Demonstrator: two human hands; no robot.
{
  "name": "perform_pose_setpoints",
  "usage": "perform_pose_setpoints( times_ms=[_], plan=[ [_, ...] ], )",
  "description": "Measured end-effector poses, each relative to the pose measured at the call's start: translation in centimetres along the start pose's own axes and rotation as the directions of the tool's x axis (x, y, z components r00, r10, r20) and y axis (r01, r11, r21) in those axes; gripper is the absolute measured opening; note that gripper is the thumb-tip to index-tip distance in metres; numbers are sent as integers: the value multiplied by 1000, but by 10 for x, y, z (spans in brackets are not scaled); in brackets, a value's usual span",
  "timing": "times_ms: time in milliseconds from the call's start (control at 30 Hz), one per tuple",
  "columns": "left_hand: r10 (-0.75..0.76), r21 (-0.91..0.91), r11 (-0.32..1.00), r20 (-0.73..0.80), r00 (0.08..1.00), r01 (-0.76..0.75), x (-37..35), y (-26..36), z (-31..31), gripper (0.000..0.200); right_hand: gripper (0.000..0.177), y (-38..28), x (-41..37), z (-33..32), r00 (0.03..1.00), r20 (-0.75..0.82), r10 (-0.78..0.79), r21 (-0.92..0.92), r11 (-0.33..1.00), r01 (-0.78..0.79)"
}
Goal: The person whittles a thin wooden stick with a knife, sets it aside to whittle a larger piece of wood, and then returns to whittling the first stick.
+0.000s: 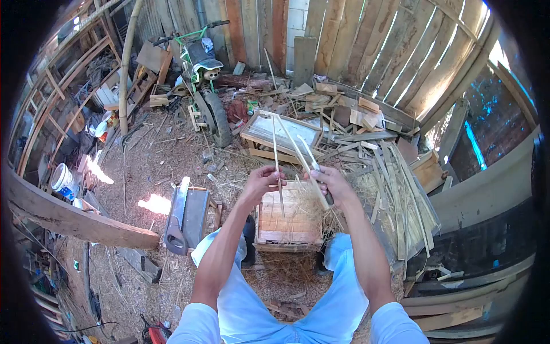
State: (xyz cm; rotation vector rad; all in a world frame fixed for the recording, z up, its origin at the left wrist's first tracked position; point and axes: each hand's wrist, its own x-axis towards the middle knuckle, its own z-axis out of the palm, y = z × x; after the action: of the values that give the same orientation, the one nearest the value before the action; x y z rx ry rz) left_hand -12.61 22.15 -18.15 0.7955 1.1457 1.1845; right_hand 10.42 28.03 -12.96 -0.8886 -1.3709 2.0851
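My left hand (265, 182) is closed around a thin wooden strip (275, 143), held nearly upright, its lower end over a wooden crate (289, 221) between my legs. My right hand (333, 184) grips a knife (310, 153), its narrow blade pointing up and away and the dark end of its handle showing below the fingers. A second pale strip (291, 140) runs slantwise past the right fingers; whether they pinch it too is hard to see. The upper ends of both strips come close together. Fine shavings (331, 221) hang at the crate's right side.
To the left, a handsaw (178, 221) lies on a small dark-topped stand (196, 209). Many split strips (395, 200) are piled at the right. Ahead are a shallow wooden box (260, 136), scrap wood (326, 106) and a green-framed bicycle (206, 86). A beam (86, 218) crosses the left side.
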Motion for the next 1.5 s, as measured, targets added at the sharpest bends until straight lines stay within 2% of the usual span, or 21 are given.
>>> perform_pose_setpoints(
  times_ms=[33, 100, 133, 233, 267, 400, 500, 567, 667, 733, 767, 833, 1000, 1067, 1167, 1233, 1300, 1367, 1400, 1467, 1500],
  plan=[
    [-13, 10, 1000, -16, 1000, 13, 0, 0, 0, 27, 22, -1, -1, -3, 1000, -6, 0, 4, 1000, 0],
    [-15, 6, 1000, -6, 1000, 15, -1, 0, -1, 27, 29, -2, -5, -9, 981, -194, -22, -36, 999, 15],
    [-13, 4, 1000, -23, 1000, 13, -1, -1, 1, 27, 32, 1, -5, -22, 996, -86, -30, 138, 990, 41],
    [0, 5, 1000, -59, 998, 0, 2, -1, 14, 23, 32, 1, -16, -34, 998, -14, -55, 181, 982, 56],
    [10, 53, 999, -57, 998, -7, 5, -2, 17, 22, 31, 2, -19, -32, 993, -112, -38, 4, 999, 39],
    [58, 141, 989, -24, 998, -54, 37, -5, 36, 19, 19, 7, -29, -30, 995, -100, -23, 13, 1000, 24],
    [106, 203, 975, -72, 992, -89, 74, 4, 39, 19, 23, 14, -41, -40, 989, -148, 19, -253, 966, -56],
    [89, 132, 988, -106, 990, -75, 92, 15, 38, 20, 23, 13, -51, -51, 983, -178, 52, -269, 958, -100],
    [122, 196, 976, -131, 984, -95, 98, 31, 59, 24, 22, 17, -58, -76, 960, -277, 53, -202, 973, -112],
    [119, 231, 968, -55, 991, -103, 96, 26, 86, 25, 20, 19, -59, -90, 832, -555, -16, -89, 995, -40],
    [116, 253, 961, 13, 993, -116, 96, 21, 104, 26, 20, 23, -57, -101, 830, -558, -22, -88, 996, -33],
    [90, 250, 962, 72, 993, -105, 106, -1, 138, 20, 18, 35, -51, -126, 669, -719, -187, -222, 974, 34],
    [42, 258, 963, 141, 989, -77, 129, -66, 219, 19, 17, 38, -63, -154, 526, -821, -222, -293, 955, -54],
    [39, 322, 943, 140, 989, -83, 139, -90, 239, 17, 19, 55, -61, -173, 474, -832, -290, -423, 883, -204],
    [28, 424, 903, 96, 995, -66, 157, -132, 256, 15, 25, 67, -64, -193, 448, -860, -245, -387, 886, -257],
    [129, 717, 687, 43, 991, -120, 156, -138, 264, 19, 26, 62, -71, -192, 431, -868, -248, -391, 876, -283],
    [117, 742, 657, 78, 990, -136, 146, -130, 263, 20, 26, 58, -75, -186, 423, -872, -247, -392, 869, -302],
    [115, 767, 622, 110, 987, -158, 131, -112, 263, 22, 20, 51, -75, -181, 416, -867, -275, -392, 891, -229],
    [192, 722, 666, 76, 978, -187, 123, -107, 261, 24, 20, 51, -74, -182, 420, -865, -275, -392, 893, -223],
    [272, 680, 699, 33, 962, -221, 106, -96, 257, 27, 22, 49, -71, -181, 583, -804, -118, -126, 992, 27],
    [242, 624, 750, 50, 969, -220, 96, -94, 251, 29, 22, 44, -70, -174, 592, -797, -119, -123, 992, 34]
  ],
)
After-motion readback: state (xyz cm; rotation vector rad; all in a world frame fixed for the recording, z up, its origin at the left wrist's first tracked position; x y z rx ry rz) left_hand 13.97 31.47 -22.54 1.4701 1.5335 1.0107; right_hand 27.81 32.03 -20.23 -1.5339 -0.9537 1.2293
